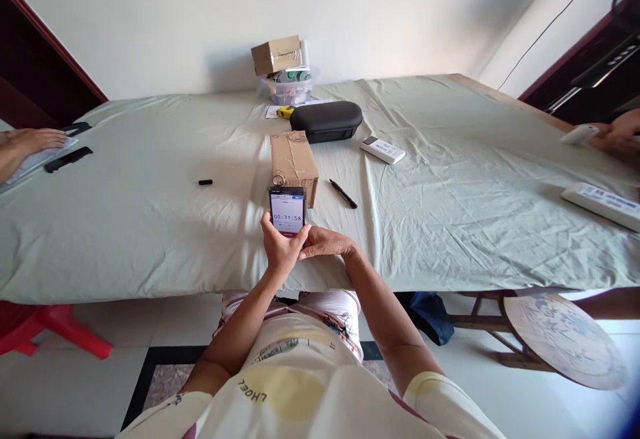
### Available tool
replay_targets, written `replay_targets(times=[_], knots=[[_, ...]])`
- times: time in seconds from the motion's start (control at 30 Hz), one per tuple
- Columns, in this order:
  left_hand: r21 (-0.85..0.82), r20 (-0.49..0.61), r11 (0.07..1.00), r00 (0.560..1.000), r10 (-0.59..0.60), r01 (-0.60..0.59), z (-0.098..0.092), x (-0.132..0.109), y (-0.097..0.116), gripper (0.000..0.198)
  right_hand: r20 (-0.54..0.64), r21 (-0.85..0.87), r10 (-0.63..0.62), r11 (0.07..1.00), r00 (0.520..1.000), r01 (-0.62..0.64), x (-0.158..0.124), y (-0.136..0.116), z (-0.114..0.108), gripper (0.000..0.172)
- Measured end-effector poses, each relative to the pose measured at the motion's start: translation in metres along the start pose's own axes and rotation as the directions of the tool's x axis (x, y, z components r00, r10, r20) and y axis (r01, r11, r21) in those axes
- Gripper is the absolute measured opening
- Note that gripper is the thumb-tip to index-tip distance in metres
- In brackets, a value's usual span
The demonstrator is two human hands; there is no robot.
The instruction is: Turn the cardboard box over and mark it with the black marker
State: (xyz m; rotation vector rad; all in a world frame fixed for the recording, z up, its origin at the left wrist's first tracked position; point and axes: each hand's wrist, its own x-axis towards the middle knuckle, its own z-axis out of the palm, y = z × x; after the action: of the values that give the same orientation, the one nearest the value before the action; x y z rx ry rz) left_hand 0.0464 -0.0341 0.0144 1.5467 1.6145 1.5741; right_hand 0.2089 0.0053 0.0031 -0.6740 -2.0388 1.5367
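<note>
A smartphone is held upright over the near edge of the table, its lit screen showing a timer at 00:31:58. My left hand grips its lower end, thumb along the right edge and fingers at the left edge. Against the phone's lower right corner, my right hand is closed, its fingers partly hidden behind the phone and my left hand. Just beyond the phone lies a brown cardboard box, with a metal ring at its near left corner. A black pen rests right of the box.
A black pen cap, black hard case and white device lie on the cloth-covered table. A plastic tub with a carton on top stands by the wall. Other people's hands show left and right.
</note>
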Motion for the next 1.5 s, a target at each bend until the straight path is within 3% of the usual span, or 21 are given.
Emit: replay_targets(times=[0.2,0.43,0.57,0.67,0.77,0.93,1.07,1.27,1.4,1.5], knots=[[0.062,-0.061,0.998,0.998,0.03,-0.026,0.007,0.005,0.005,0.093,-0.001,0.091,0.027,0.996,1.0,-0.027,0.001,-0.002,0.0,0.062],[0.075,-0.043,0.997,0.999,-0.022,0.025,0.009,0.01,0.001,0.098,-0.072,0.035,0.071,0.997,0.995,-0.068,0.003,0.001,0.002,0.046],[0.098,-0.053,0.995,0.998,-0.023,0.028,0.005,0.012,-0.002,0.095,-0.07,0.098,0.07,0.993,0.995,-0.063,0.005,0.001,0.006,0.053],[0.163,-0.069,0.986,0.997,-0.027,0.038,-0.006,0.022,-0.008,0.094,-0.065,0.16,0.075,0.985,0.995,-0.064,0.004,0.0,0.007,0.062],[0.294,-0.09,0.948,0.991,-0.099,0.121,-0.027,0.044,-0.017,0.091,-0.113,0.175,0.091,0.982,0.989,-0.071,0.003,-0.001,0.004,0.065],[0.524,-0.143,0.799,0.955,-0.26,0.296,-0.071,0.095,-0.033,0.084,-0.167,0.174,0.096,0.983,0.981,-0.067,0.003,-0.003,0.001,0.06],[0.645,-0.163,0.686,0.937,-0.308,0.337,-0.094,0.124,-0.044,0.077,-0.193,0.16,0.097,0.985,0.976,-0.067,0.003,-0.004,-0.001,0.056],[0.784,-0.142,0.528,0.922,-0.36,0.327,-0.105,0.131,-0.061,0.07,-0.243,0.168,0.118,0.983,0.963,-0.078,0.0,-0.005,-0.004,0.055],[0.781,-0.118,0.543,0.927,-0.355,0.308,-0.107,0.127,-0.067,0.07,-0.29,0.189,0.136,0.978,0.947,-0.082,-0.003,-0.013,-0.006,0.055],[0.775,-0.091,0.574,0.946,-0.311,0.264,-0.107,0.123,-0.068,0.074,-0.394,0.171,0.119,0.984,0.911,-0.055,-0.008,-0.021,-0.009,0.053]])
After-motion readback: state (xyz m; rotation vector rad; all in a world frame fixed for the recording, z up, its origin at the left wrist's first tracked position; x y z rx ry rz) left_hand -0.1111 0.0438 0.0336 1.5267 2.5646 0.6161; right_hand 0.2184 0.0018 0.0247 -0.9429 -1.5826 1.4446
